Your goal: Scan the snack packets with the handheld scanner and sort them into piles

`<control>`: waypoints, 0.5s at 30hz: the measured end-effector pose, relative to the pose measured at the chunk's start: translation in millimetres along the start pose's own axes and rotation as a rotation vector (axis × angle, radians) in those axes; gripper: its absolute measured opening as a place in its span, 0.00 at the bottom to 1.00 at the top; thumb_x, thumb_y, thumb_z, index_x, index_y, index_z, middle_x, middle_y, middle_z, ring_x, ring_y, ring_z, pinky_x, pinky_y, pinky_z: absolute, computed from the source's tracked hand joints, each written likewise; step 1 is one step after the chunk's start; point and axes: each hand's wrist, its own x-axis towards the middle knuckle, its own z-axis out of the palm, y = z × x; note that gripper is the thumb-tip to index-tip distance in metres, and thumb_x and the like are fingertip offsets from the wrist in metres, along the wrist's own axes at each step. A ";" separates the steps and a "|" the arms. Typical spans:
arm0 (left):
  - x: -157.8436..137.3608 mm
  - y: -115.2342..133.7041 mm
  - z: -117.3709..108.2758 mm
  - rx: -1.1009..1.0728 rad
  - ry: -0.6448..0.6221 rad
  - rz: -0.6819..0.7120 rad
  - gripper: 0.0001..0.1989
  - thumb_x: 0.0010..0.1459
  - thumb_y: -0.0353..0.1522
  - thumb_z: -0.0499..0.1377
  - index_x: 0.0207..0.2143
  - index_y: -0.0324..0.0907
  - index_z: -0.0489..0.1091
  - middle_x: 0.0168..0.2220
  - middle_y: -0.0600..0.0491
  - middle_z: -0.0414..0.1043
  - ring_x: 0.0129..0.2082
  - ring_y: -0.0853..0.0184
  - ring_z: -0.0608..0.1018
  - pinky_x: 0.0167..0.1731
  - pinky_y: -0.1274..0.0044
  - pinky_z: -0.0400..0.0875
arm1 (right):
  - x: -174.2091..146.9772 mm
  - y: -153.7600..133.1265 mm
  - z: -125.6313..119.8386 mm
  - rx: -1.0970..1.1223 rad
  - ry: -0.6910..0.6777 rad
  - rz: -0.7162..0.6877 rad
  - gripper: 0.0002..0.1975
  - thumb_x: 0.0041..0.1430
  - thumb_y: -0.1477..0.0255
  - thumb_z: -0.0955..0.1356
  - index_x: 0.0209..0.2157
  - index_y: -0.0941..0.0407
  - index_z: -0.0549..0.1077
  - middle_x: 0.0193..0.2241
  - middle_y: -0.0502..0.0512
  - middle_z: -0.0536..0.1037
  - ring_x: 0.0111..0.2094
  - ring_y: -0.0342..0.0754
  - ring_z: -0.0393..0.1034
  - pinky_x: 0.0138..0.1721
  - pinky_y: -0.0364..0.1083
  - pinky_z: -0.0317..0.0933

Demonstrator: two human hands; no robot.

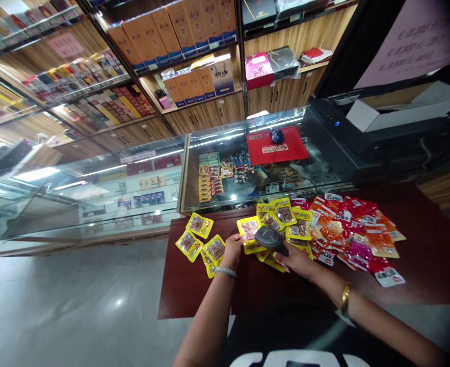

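- The right hand (294,261) is wrapped around the grip of a dark handheld scanner (269,237), whose head points at a yellow packet (248,229).
- The left hand (233,250) has its fingers closed on the near edge of that yellow packet, just left of the scanner.
- A silver bracelet (225,271) sits on the left wrist and a gold bangle (346,297) on the right one.
- More yellow packets (200,239) lie spread out to the left of the scanner, and others (286,216) are bunched just behind it.
- A heap of red and orange packets (356,232) lies to the right of the scanner.
- All of this rests on a dark red table (194,290).
- Behind the scanner stands a glass counter (225,168) bearing a red mouse pad (276,148) and a computer mouse (277,135).
- Further behind it, wooden shelves (205,56) hold boxed goods.
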 end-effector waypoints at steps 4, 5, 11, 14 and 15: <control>-4.3 6.4 3.2 0.027 -0.188 0.051 0.27 0.44 0.46 0.69 0.42 0.36 0.77 0.40 0.44 0.79 0.40 0.61 0.78 0.45 0.71 0.71 | 0.1 -4.6 6.3 -0.003 -0.039 0.013 0.37 0.49 0.39 0.68 0.46 0.57 0.67 0.17 0.42 0.65 0.14 0.39 0.57 0.17 0.41 0.55; -7.6 6.8 -3.8 0.130 -0.115 0.075 0.27 0.46 0.46 0.68 0.44 0.37 0.76 0.43 0.43 0.78 0.43 0.59 0.78 0.48 0.71 0.70 | 0.7 -4.7 8.3 -0.001 -0.052 0.025 0.38 0.48 0.39 0.68 0.47 0.57 0.68 0.17 0.42 0.65 0.13 0.39 0.57 0.16 0.41 0.55; -40.7 -6.2 -80.4 0.915 0.775 -0.289 0.37 0.50 0.51 0.63 0.56 0.39 0.63 0.57 0.35 0.66 0.59 0.48 0.68 0.54 0.63 0.63 | 5.9 10.4 19.0 -0.009 -0.121 0.050 0.34 0.50 0.42 0.69 0.45 0.57 0.68 0.15 0.41 0.64 0.13 0.40 0.58 0.16 0.41 0.53; -48.0 -13.5 -99.4 0.952 0.711 -0.421 0.39 0.47 0.52 0.64 0.56 0.40 0.61 0.56 0.36 0.68 0.57 0.46 0.71 0.50 0.64 0.66 | 8.1 19.1 22.8 -0.024 -0.133 0.059 0.32 0.52 0.43 0.69 0.44 0.57 0.68 0.14 0.40 0.63 0.12 0.39 0.57 0.16 0.40 0.52; -47.9 -14.8 -101.2 0.963 0.664 -0.422 0.36 0.47 0.51 0.65 0.53 0.41 0.63 0.54 0.37 0.70 0.55 0.46 0.72 0.49 0.64 0.66 | 8.5 20.0 23.7 -0.029 -0.134 0.061 0.32 0.52 0.43 0.69 0.43 0.57 0.68 0.14 0.40 0.63 0.12 0.39 0.57 0.16 0.40 0.52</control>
